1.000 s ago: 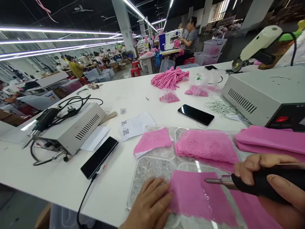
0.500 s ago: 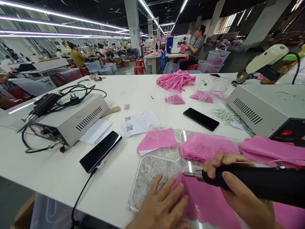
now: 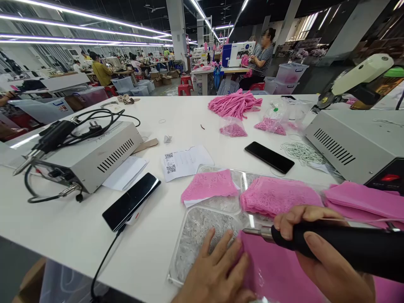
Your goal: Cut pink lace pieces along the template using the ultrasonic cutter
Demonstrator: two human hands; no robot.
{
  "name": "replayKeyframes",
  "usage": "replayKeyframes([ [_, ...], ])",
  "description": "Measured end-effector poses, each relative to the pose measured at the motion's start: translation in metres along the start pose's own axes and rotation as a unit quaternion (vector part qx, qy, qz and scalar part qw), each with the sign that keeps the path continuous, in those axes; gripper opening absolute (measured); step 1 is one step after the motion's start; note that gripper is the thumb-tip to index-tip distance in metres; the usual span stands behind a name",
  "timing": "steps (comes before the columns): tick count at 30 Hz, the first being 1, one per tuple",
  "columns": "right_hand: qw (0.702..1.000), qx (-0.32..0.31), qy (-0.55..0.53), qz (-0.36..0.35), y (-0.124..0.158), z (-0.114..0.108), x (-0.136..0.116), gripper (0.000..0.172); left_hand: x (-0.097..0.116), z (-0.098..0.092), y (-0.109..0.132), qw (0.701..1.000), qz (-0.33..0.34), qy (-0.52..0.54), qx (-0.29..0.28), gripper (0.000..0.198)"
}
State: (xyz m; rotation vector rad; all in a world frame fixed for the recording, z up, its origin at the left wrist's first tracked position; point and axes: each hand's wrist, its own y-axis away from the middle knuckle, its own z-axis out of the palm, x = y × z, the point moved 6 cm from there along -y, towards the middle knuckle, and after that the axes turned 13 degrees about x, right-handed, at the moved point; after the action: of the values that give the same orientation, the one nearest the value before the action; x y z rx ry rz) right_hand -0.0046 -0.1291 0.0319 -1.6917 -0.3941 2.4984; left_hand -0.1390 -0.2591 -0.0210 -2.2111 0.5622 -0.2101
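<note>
My left hand [image 3: 217,267] lies with its fingers spread on the left edge of a pink fabric piece [image 3: 279,263]. This cloth rests on a clear plastic tray [image 3: 180,256] with compartments. My right hand [image 3: 322,240] is wrapped around a black handpiece [image 3: 350,242] with a narrow metal tip. The tip points left and is at the cloth's upper left corner, close to my left fingertips; whether it touches cannot be told. Behind it on the tray are a stack of pink lace pieces [image 3: 279,194] and a single pink lace piece [image 3: 210,185] over white paper.
A grey box [image 3: 91,155] carrying another handpiece stands left, a second grey box [image 3: 356,145] right. Two phones [image 3: 131,202] [image 3: 269,157], a printed paper [image 3: 186,162], pink strips [image 3: 233,103] and small plastic bags [image 3: 232,127] lie on the white table. People sew farther back.
My right hand and the handpiece have shifted slightly right in the picture, and my left hand slightly right too. The whole view has moved a little. Both hands keep their hold.
</note>
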Motion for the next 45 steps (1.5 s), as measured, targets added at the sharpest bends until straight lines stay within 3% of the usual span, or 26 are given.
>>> replayKeyframes([
  [24, 1.0, -0.012, -0.003, 0.006, 0.001, 0.006, 0.001, 0.01, 0.001, 0.0, -0.001, 1.0, 0.011, -0.006, -0.009, 0.048],
  [35, 0.999, -0.023, 0.038, -0.022, 0.0, 0.006, 0.0, 0.014, 0.001, 0.001, -0.003, 1.0, 0.001, 0.006, -0.002, 0.05],
  [39, 1.0, -0.005, 0.015, 0.005, -0.001, 0.005, 0.0, 0.014, -0.005, -0.014, -0.003, 0.998, -0.032, 0.053, -0.009, 0.044],
  [42, 0.999, 0.022, 0.009, 0.039, 0.002, -0.002, 0.001, 0.016, -0.014, -0.035, 0.003, 0.991, -0.085, 0.088, -0.056, 0.028],
  [45, 0.996, 0.047, 0.006, 0.073, 0.008, -0.012, 0.003, 0.017, -0.018, -0.054, 0.021, 0.983, -0.122, 0.098, -0.095, 0.025],
])
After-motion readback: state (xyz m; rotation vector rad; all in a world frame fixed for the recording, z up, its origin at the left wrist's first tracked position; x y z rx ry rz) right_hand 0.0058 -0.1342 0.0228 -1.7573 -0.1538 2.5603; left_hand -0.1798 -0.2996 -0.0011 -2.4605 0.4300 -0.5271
